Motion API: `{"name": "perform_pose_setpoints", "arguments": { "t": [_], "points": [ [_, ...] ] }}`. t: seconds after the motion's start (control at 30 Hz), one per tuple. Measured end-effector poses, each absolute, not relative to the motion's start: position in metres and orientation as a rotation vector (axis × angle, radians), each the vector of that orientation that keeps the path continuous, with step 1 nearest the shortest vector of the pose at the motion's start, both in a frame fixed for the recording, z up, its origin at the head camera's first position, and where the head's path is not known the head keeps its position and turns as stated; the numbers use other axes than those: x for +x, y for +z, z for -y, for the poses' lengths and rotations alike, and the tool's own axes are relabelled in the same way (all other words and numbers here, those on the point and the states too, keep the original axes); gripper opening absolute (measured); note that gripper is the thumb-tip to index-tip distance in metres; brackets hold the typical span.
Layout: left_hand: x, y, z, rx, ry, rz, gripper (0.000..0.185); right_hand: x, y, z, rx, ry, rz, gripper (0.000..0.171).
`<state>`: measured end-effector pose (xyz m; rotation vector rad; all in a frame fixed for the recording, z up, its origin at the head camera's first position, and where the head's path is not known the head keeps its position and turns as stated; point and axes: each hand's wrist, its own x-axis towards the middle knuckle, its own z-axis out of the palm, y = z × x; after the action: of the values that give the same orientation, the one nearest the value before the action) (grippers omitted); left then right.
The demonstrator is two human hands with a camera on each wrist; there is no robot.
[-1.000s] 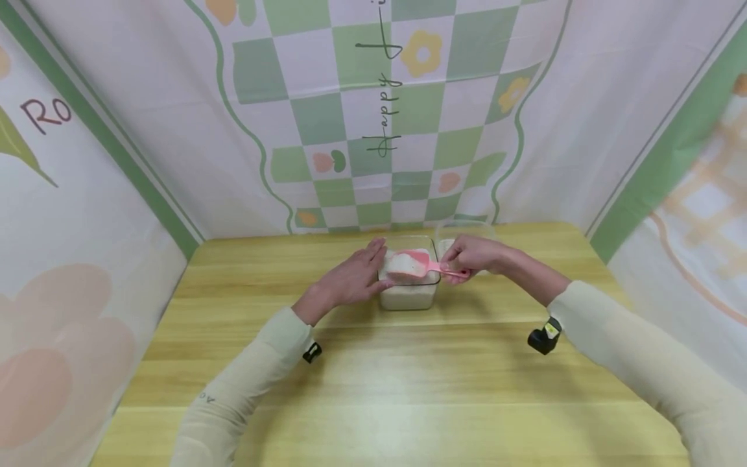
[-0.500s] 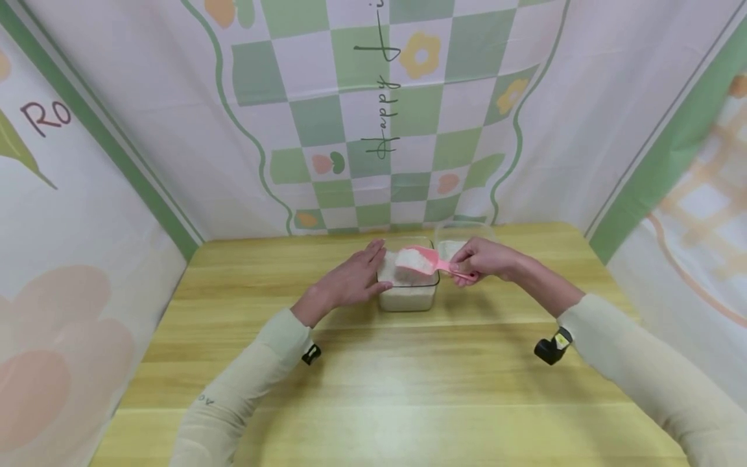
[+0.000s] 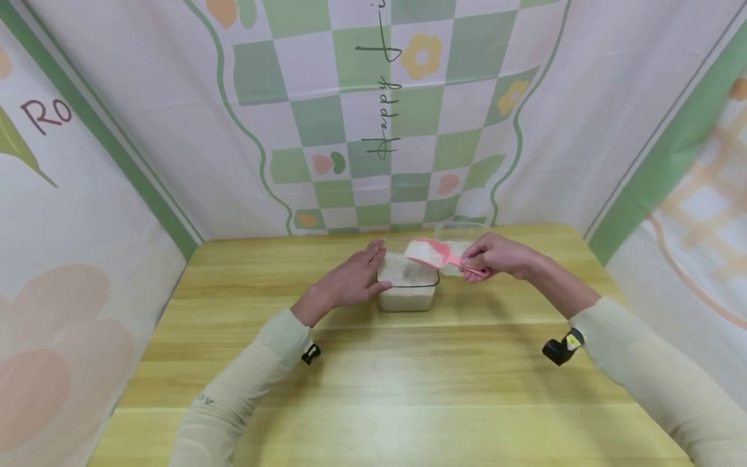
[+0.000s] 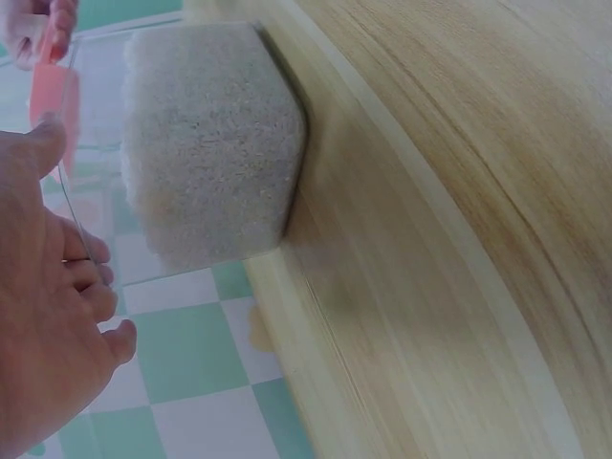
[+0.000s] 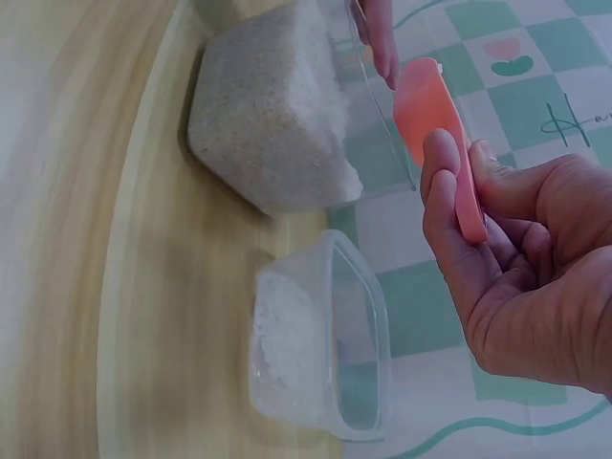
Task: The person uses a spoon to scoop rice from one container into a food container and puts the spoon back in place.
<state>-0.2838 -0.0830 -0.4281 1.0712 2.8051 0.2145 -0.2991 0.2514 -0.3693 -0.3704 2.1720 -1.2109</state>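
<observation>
Now the right hand (image 3: 496, 256), pinching the pink scoop (image 3: 434, 254), has carried it rightward; left hand (image 3: 350, 280) stays flat against the rice container (image 3: 408, 295).

A pale wooden tabletop (image 3: 373, 376) with a yellowish grain fills the lower part of the head view, lit evenly with a soft sheen near its middle. Printed cloth (image 3: 373, 110) hangs behind it as a back wall: green and white checks inside a wavy green outline, with a yellow flower, small orange and pink motifs, and a line of script running vertically. To the left of the tabletop another cloth panel (image 3: 70, 214) shows a green stripe, pale pink flower shapes and the letters "Ro". To its right, a third panel (image 3: 683, 168) carries a green stripe and an orange lattice pattern.
</observation>
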Motion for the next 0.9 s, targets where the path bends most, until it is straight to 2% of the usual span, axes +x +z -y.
{"name": "perform_pose_setpoints", "arguments": {
  "t": [0.4,0.9],
  "points": [
    [-0.284,-0.429,0.083,1.098,0.221,-2.818,0.082,-0.299,-0.363,-0.271,-0.323,-1.228,-2.201,0.022],
    [-0.282,-0.428,0.084,1.106,0.257,-2.812,0.082,-0.301,-0.372,-0.302,-0.262,-1.219,-2.227,0.026]
  ]
}}
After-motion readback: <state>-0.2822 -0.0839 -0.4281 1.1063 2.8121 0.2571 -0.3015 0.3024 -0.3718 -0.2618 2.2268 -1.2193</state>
